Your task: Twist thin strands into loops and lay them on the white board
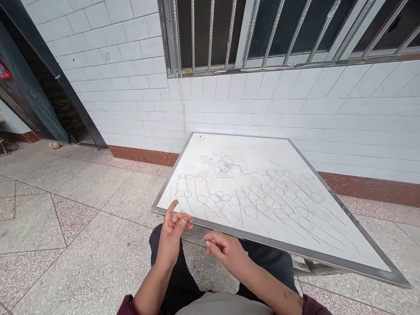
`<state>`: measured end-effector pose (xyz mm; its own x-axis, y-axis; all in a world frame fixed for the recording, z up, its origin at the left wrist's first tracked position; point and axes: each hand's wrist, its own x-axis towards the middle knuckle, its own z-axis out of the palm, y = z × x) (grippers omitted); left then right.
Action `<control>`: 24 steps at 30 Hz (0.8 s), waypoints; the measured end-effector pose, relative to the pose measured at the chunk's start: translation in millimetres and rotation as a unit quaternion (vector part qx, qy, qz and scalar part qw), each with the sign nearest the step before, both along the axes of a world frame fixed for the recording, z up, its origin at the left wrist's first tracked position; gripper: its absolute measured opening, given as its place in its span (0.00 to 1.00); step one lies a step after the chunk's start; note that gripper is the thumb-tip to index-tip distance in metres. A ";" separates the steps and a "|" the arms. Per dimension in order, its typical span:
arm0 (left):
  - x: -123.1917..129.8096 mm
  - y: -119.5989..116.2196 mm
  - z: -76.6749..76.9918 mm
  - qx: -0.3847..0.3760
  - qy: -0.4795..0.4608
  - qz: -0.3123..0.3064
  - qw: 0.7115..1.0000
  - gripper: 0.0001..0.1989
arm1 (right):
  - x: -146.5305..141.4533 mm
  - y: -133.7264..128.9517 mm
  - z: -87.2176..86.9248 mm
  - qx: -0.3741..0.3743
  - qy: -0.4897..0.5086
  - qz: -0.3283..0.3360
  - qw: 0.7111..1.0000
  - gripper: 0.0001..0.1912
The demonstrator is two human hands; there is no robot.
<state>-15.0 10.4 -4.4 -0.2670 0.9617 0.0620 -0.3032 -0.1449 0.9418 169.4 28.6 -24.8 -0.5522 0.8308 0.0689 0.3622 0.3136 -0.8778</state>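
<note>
My left hand [173, 229] is raised just over the near edge of the white-topped table [243, 146]. Its index finger points up while the thumb presses against the other fingers in a pinch. To its right, my right hand [223, 247] also pinches, thumb against a curled forefinger, a short gap away from the left. Whatever lies between the fingertips of either hand is too small to make out. Dark scribbled lines and loops cover much of the tabletop, and a small white-and-red object [201, 138] lies near its far left corner.
A grey metal rim [275, 243] borders the table, which stands close to a white tiled wall [131, 87]. Above is a barred window [269, 35]. My knees are under the near edge. A dark doorway [65, 96] and a roundish object [54, 145] on the floor are at left.
</note>
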 end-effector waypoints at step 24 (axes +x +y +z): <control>-134.4 -6.1 -176.8 -0.051 0.549 0.246 0.797 0.19 | -117.0 273.6 3.4 -0.235 0.012 -0.160 0.959 0.14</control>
<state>-149.3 4.3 -181.2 -0.4523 0.7725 0.4456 0.7817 0.1029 0.6151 52.4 302.2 -21.4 -0.2663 0.9002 -0.3445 0.3509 -0.2423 -0.9045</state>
